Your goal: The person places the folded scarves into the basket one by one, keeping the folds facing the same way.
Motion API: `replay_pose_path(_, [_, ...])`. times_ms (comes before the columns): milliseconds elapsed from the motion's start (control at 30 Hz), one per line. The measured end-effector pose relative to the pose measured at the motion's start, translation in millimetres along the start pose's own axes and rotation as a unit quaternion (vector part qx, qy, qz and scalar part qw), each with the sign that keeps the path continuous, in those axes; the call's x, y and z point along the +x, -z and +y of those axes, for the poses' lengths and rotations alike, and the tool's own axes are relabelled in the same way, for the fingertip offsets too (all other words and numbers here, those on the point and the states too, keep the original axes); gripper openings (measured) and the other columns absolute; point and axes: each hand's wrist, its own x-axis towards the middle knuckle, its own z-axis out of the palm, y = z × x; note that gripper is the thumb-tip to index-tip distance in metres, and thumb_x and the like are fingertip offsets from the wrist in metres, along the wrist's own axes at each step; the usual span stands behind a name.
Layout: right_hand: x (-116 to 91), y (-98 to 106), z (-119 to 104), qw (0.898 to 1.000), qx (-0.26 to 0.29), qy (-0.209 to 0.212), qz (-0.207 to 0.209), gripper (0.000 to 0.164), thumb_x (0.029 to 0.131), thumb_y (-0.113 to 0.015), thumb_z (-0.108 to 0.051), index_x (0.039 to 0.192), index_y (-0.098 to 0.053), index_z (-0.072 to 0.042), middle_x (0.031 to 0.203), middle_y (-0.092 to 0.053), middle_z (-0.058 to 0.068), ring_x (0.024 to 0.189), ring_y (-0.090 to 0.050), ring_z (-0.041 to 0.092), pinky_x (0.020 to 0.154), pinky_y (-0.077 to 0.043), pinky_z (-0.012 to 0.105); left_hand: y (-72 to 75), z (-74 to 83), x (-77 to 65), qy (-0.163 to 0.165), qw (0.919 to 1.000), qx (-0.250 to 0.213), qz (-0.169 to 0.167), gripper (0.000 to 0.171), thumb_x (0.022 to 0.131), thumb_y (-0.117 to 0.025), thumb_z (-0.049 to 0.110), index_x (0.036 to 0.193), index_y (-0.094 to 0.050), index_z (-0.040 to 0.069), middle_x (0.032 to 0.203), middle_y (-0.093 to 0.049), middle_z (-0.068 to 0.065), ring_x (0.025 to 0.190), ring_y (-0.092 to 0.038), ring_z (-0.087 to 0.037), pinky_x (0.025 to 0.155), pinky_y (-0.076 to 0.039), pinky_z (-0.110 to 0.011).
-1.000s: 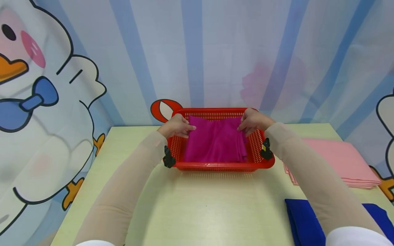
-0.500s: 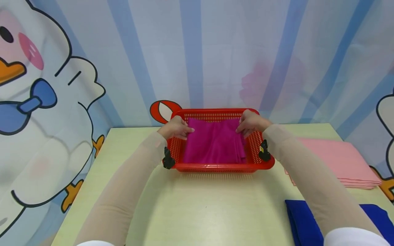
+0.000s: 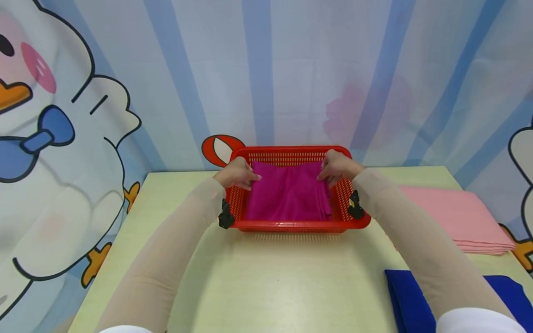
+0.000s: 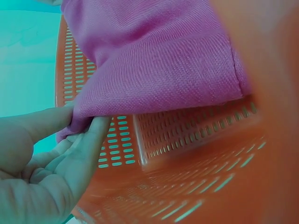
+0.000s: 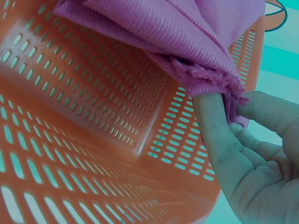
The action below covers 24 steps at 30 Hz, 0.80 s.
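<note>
A folded magenta cloth (image 3: 287, 194) hangs inside a red plastic basket (image 3: 293, 225) with slotted walls. My left hand (image 3: 239, 173) pinches the cloth's far left corner between thumb and fingers. At its far right corner, my right hand (image 3: 338, 166) pinches it the same way. In the left wrist view, the cloth (image 4: 159, 70) slopes away from the left hand (image 4: 51, 163), with the basket floor visible under it. Frayed layered edges of the cloth (image 5: 205, 77) show beside the right hand (image 5: 257, 149) in the right wrist view.
A folded pink cloth (image 3: 462, 217) lies at the right of the pale table (image 3: 266, 282). Nearer, a folded blue cloth (image 3: 405, 296) is partly covered by the right sleeve. A cartoon-printed curtain (image 3: 300, 74) stands directly behind the basket.
Both hands have lowered slightly with the cloth, bringing its far edge a little deeper into the basket. The grip at each corner stays the same.
</note>
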Motion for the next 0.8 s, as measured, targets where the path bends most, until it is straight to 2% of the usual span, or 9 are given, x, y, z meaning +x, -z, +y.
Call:
replay_pose_path(133, [1.0,-2.0,0.6,1.000,-0.007,-0.002,0.005,0.055,0.091,-0.068,0.005,0.059,-0.028,-0.016,0.047,-0.037,-0.002,0.050,-0.065,0.017,0.058,-0.059,0.032,-0.6,0.5,-1.5,0.000,1.0000,0.010,-0.001,0.044,0.093,-0.071,0.008,0.064,-0.038,0.009,0.057,-0.040,-0.002,0.057,-0.054,-0.016,0.074,-0.060,-0.035])
replay_pose_path(333, [1.6,-4.1,1.0,1.000,-0.018,0.000,0.005,0.053,0.090,-0.069,0.004,0.059,-0.030,-0.014,0.048,-0.042,0.001,0.051,-0.066,0.019,0.059,-0.060,0.034,-1.5,1.6,-2.2,0.005,0.9999,0.011,-0.001,0.039,0.094,-0.070,0.008,0.070,-0.040,0.008,0.065,-0.046,-0.006,0.062,-0.058,-0.017,0.077,-0.060,-0.036])
replay_pose_path(467, [1.4,-6.2,0.2,1.000,-0.024,-0.011,0.005,0.044,0.091,-0.068,0.004,0.065,-0.035,-0.010,0.054,-0.050,0.006,0.053,-0.066,0.019,0.063,-0.060,0.036,-1.8,1.0,-0.2,0.008,0.9999,0.015,-0.003,0.038,0.094,-0.070,0.008,0.070,-0.040,0.008,0.065,-0.045,-0.005,0.062,-0.058,-0.017,0.078,-0.059,-0.036])
replay_pose_path(700, [2.4,-9.2,1.0,0.999,-0.023,-0.024,0.002,0.017,0.092,-0.067,0.004,0.091,-0.050,0.004,0.076,-0.062,0.017,0.057,-0.068,0.020,0.063,-0.060,0.036,-2.6,0.6,1.5,0.011,0.9998,0.018,-0.003,0.033,0.093,-0.071,0.008,0.073,-0.045,0.006,0.070,-0.050,-0.006,0.066,-0.062,-0.018,0.077,-0.059,-0.036])
replay_pose_path(800, [2.6,-9.9,1.7,0.999,-0.026,-0.023,0.004,0.018,0.092,-0.067,0.004,0.087,-0.050,0.003,0.073,-0.062,0.016,0.057,-0.068,0.021,0.062,-0.060,0.037,-2.2,0.5,1.6,0.015,0.9995,0.024,-0.011,0.033,0.093,-0.071,0.009,0.074,-0.045,0.006,0.070,-0.049,-0.006,0.065,-0.061,-0.018,0.077,-0.059,-0.035])
